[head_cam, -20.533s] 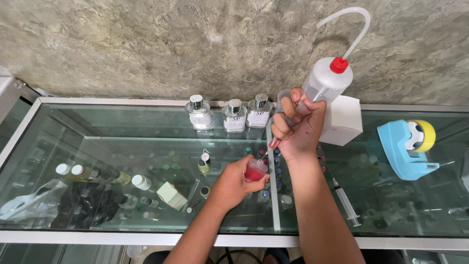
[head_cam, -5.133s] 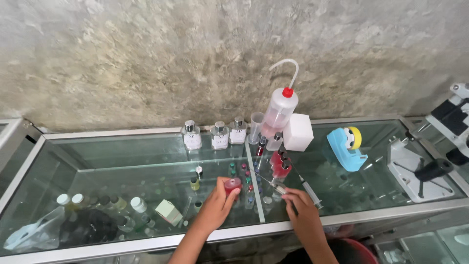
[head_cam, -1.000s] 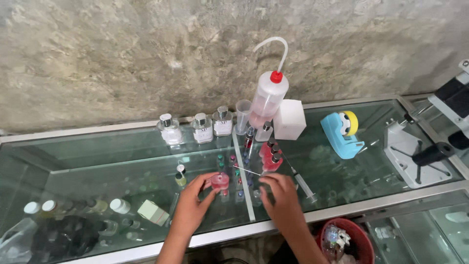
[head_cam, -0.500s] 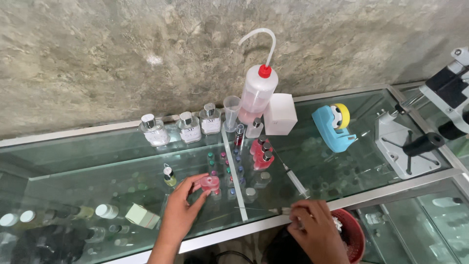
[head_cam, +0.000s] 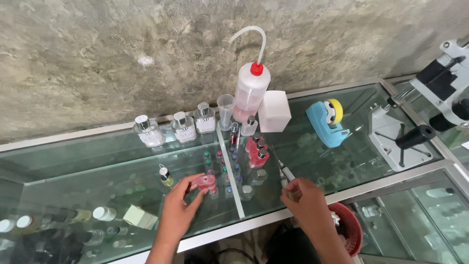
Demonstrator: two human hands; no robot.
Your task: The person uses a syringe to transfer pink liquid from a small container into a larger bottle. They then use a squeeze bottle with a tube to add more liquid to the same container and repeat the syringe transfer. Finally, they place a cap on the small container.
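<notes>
Left hand (head_cam: 178, 208) pinches a small red-filled bottle (head_cam: 205, 182) standing near the counter's (head_cam: 342, 168) front edge, beside the centre seam; right hand (head_cam: 305, 200) is closed on a syringe (head_cam: 285, 172) lying just right of it. Risk: an elbow could knock the capped red bottles (head_cam: 255, 149) behind. The open bottle could tip and spill on glass.

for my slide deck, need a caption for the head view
Left hand grips a small pink bottle on a glass counter; right hand holds a syringe.
</notes>
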